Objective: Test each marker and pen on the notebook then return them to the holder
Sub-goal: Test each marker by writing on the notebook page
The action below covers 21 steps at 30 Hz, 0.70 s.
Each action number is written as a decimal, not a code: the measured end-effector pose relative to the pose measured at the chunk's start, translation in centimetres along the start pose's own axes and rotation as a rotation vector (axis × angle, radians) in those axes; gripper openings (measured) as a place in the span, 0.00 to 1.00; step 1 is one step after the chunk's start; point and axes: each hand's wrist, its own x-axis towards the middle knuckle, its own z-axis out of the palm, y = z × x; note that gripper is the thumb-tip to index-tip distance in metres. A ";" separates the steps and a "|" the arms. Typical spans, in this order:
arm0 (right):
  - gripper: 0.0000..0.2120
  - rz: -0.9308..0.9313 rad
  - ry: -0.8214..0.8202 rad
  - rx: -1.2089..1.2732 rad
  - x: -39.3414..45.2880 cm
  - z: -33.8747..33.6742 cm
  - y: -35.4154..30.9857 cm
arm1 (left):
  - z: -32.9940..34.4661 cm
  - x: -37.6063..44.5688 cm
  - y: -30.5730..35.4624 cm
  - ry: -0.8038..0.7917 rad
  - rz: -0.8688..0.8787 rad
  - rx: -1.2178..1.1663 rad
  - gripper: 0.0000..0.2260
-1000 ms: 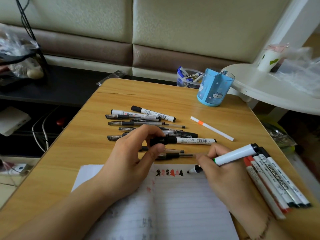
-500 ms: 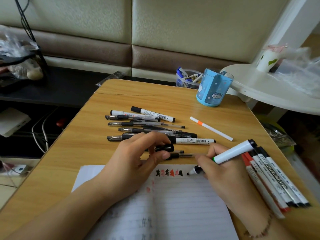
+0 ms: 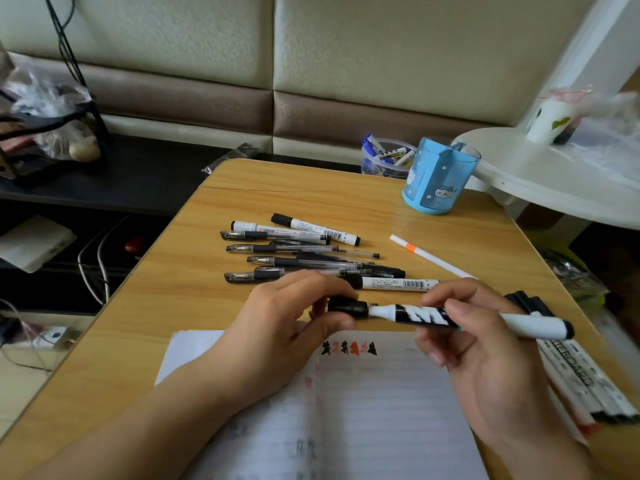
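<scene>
With my left hand (image 3: 277, 327) pinching the black cap (image 3: 348, 309) and my right hand (image 3: 485, 355) gripping the marker (image 3: 433, 315) just above the notebook (image 3: 363, 410), I should push both straight together.

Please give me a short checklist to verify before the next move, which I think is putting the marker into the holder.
1. Cap pushed fully onto the marker: cannot tell; the left hand holds it at the tip.
2. Right hand grips the barrel firmly: ok.
3. Blue holder upright: ok.
4. Test marks on the notebook: ok, a row is there.
5. Room inside the holder: cannot tell.
</scene>
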 end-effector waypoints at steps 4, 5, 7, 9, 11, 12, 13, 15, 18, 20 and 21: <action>0.07 0.005 0.005 -0.003 0.1 -0.2 0.0 | -0.1 0.1 0.2 0.018 0.014 0.017 0.14; 0.05 0.003 -0.021 -0.013 0.1 -0.2 0.1 | -0.1 0.1 0.2 0.012 0.016 0.017 0.14; 0.07 -0.018 -0.068 -0.035 0.1 -0.2 0.2 | -0.2 0.1 0.3 0.000 0.022 0.020 0.14; 0.13 -0.038 -0.091 -0.058 0.1 -0.3 0.2 | -0.3 0.2 0.4 -0.003 0.029 0.031 0.13; 0.19 -0.058 -0.111 -0.073 0.2 -0.2 0.2 | -0.4 0.3 0.6 -0.027 0.035 0.026 0.13; 0.19 -0.058 -0.116 -0.082 0.2 -0.2 0.1 | -0.3 0.3 0.7 -0.043 0.041 0.016 0.13; 0.19 -0.051 -0.124 -0.096 0.2 0.0 0.1 | -0.3 0.3 0.7 -0.053 0.048 0.007 0.12; 0.20 -0.033 -0.147 -0.113 0.2 0.3 0.0 | -0.3 0.2 0.8 -0.045 0.053 -0.006 0.12; 0.20 -0.013 -0.172 -0.085 -0.1 0.6 -0.1 | -0.4 0.2 0.9 -0.004 0.043 -0.015 0.11; 0.20 0.002 -0.172 -0.064 -0.2 0.7 -0.2 | -0.5 0.3 1.1 0.014 0.039 -0.016 0.10; 0.21 0.010 -0.168 -0.049 -0.2 0.8 -0.2 | -0.5 0.3 1.1 0.021 0.038 -0.021 0.10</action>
